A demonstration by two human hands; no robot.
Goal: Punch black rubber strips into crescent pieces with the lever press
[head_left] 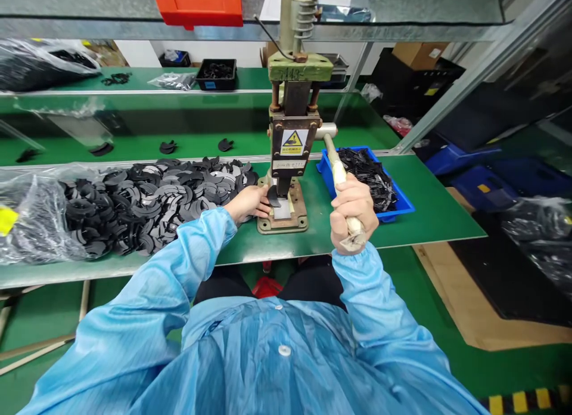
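Note:
My left hand [248,204] is at the base of a hand press [291,114], its fingers closed on a curved black plastic piece [274,196] under the ram. The piece lies partly over a light metal plate on the press base [282,225]. My right hand [354,209] is wrapped round the press lever [335,155], which is covered in pale tape and slants down toward me. A large heap of similar curved black pieces [165,194] spreads on the table left of the press, beside my left forearm.
Right of the press stands a blue bin [393,206] of thin black parts. A clear plastic bag [36,224] lies at the left end of the heap. Behind are several loose black pieces, a black tray [217,86] and an orange bin [199,6] on the overhead shelf.

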